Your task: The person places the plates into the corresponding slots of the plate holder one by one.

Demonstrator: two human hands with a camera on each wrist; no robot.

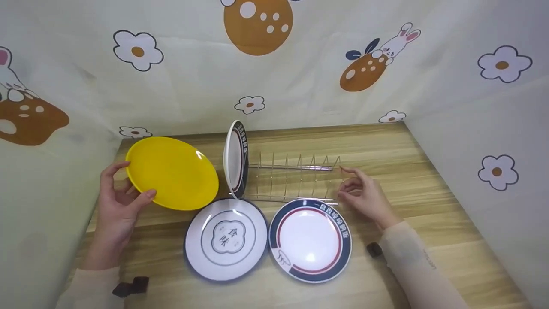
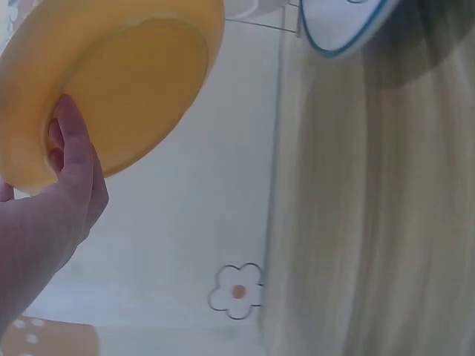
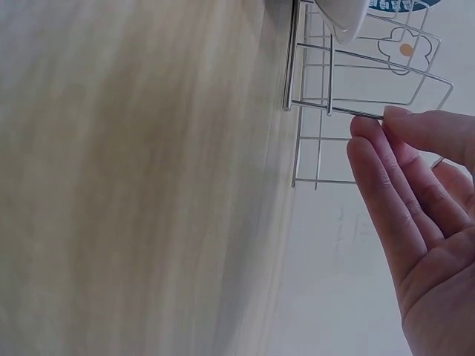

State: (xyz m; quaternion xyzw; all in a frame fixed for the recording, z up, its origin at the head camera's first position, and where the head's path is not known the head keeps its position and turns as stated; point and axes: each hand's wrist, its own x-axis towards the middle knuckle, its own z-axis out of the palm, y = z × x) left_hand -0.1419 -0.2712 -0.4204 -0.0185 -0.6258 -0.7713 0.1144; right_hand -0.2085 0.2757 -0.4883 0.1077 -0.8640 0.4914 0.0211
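Observation:
My left hand grips the left edge of a yellow plate, thumb over the rim and fingers beneath. The left wrist view shows the plate's underside raised and tilted, with fingertips against its foot ring. My right hand holds the right end of a wire dish rack. In the right wrist view, thumb and fingers pinch the rack's end wire. A white plate with a dark patterned rim stands upright at the rack's left end.
Two plates lie in front of the rack: a white plate with a dark edge and central characters, and a plate with a navy rim and red rings. Patterned cloth walls the wooden table at the back and sides.

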